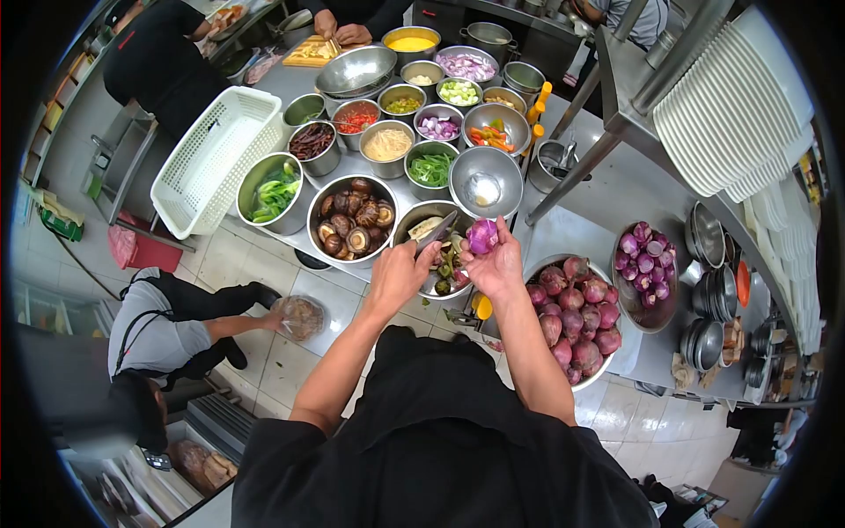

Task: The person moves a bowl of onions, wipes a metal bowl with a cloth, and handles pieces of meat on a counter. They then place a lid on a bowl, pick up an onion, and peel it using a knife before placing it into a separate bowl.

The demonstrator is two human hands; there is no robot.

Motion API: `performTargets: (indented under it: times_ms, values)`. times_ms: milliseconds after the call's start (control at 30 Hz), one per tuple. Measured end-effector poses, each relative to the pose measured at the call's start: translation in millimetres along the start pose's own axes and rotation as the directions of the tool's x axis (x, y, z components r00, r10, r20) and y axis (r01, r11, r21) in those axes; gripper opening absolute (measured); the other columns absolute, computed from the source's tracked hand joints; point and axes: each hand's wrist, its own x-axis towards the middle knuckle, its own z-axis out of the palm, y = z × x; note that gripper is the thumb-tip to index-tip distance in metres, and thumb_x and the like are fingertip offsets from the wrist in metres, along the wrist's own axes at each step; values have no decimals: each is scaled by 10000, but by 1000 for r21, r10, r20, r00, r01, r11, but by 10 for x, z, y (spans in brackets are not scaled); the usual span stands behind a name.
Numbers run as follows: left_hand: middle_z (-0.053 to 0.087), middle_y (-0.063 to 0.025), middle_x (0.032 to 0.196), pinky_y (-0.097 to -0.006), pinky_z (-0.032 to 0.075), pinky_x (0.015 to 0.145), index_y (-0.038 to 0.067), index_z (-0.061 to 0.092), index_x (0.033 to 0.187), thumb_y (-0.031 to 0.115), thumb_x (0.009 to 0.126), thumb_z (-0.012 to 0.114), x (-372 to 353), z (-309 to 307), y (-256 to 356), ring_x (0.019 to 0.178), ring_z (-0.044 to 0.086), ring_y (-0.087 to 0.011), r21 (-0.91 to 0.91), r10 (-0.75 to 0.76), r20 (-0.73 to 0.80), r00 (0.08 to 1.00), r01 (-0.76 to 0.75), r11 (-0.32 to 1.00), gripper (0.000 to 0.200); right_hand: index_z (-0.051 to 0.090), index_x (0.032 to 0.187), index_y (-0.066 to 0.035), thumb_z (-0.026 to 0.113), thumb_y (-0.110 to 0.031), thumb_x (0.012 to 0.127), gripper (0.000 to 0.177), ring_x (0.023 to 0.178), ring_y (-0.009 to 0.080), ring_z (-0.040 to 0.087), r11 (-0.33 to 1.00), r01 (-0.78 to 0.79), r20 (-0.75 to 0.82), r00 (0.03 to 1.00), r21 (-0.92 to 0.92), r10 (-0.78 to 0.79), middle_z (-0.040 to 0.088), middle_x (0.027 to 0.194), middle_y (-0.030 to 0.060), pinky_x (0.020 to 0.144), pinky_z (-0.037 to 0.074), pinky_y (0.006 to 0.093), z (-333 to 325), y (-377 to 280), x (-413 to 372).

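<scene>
My left hand (400, 277) is closed around the handle of a knife (436, 231), its blade pointing up and to the right. In the fingers of my right hand (498, 268) sits a peeled, shiny purple red onion (481, 236). Both hands are over a steel pot (407, 220) that holds peelings and pale scraps, partly hidden by the knife and my left hand. Just beyond the onion stands a steel bowl (484, 163). Close to my right forearm, a large bowl (606, 374) is heaped with unpeeled red onions (572, 304).
Shiitake mushrooms (356, 211) fill a pot at left, beside leafy greens (275, 195) and a white basket (211, 150). Several pots of cut vegetables stand behind. Peeled onions (647, 255) are at right, below stacked plates (731, 106). A person (150, 326) carries a bag (299, 317) at left.
</scene>
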Motion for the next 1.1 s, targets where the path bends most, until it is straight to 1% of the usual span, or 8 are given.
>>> performTargets:
  times_ms: [233, 300, 400, 533, 700, 900, 967, 1100]
  values:
    - [600, -199, 691, -397, 473, 576, -43, 559, 789, 275, 729, 720, 11, -6, -29, 649, 618, -326, 47, 14, 48, 999, -16, 999, 362, 503, 971, -101, 464, -358, 918, 266, 675, 183, 528, 994, 55, 14, 998, -95, -54, 561, 821, 28, 533, 401, 290, 32, 32, -84]
    - [606, -124, 693, -304, 481, 582, -39, 567, 786, 286, 715, 744, -11, -90, 94, 639, 603, -176, -299, -51, 120, 991, 85, 951, 377, 497, 986, -102, 476, -338, 917, 247, 706, 168, 530, 987, 96, 10, 995, -132, -96, 558, 847, 21, 562, 412, 283, 31, 64, -111]
    - [597, -70, 714, -239, 467, 588, -41, 577, 811, 285, 732, 751, -77, -78, 262, 666, 537, -87, -438, 0, 102, 995, 45, 898, 378, 484, 1015, -100, 507, -296, 911, 223, 764, 132, 524, 934, 281, 71, 960, -222, -271, 544, 871, 14, 639, 422, 269, 85, 148, -131]
    - [606, -52, 742, -240, 459, 595, -37, 601, 869, 240, 808, 690, -105, 17, 380, 669, 529, -77, -553, -9, 143, 990, 87, 829, 298, 474, 1041, -92, 525, -259, 911, 218, 792, 102, 506, 854, 387, 93, 921, -348, -379, 525, 886, 12, 711, 414, 257, 126, 239, -171]
    - [601, -15, 675, -241, 429, 550, -11, 594, 854, 117, 883, 575, -38, 209, 224, 595, 495, -62, -761, 43, -89, 995, -96, 642, 132, 475, 1042, -95, 536, -273, 910, 230, 809, 88, 512, 804, 416, 132, 907, -425, -400, 534, 890, 5, 698, 409, 253, 47, 220, -112]
    - [653, -53, 746, -250, 446, 598, -5, 637, 931, 163, 837, 644, 59, 9, 2, 635, 552, -76, -677, -39, -70, 997, -19, 736, 193, 478, 979, -130, 542, -288, 910, 184, 792, 88, 530, 898, 345, 76, 938, -274, -338, 549, 873, -24, 627, 397, 250, -32, 42, -126]
    - [657, -176, 758, -380, 478, 629, -22, 625, 824, 228, 773, 695, 84, -2, -66, 686, 640, -300, -201, -101, 22, 995, 104, 974, 265, 493, 973, -126, 561, -291, 894, 194, 747, 104, 519, 919, 319, 80, 948, -232, -308, 550, 874, -9, 572, 405, 264, -32, 17, -121]
    - [627, -243, 781, -444, 469, 656, -27, 612, 820, 278, 732, 715, 72, 27, -66, 747, 602, -411, -24, -48, 10, 999, 48, 999, 333, 493, 968, -126, 564, -349, 889, 247, 610, 118, 509, 925, 277, 58, 961, -259, -272, 544, 799, 6, 461, 375, 221, 30, 23, -158]
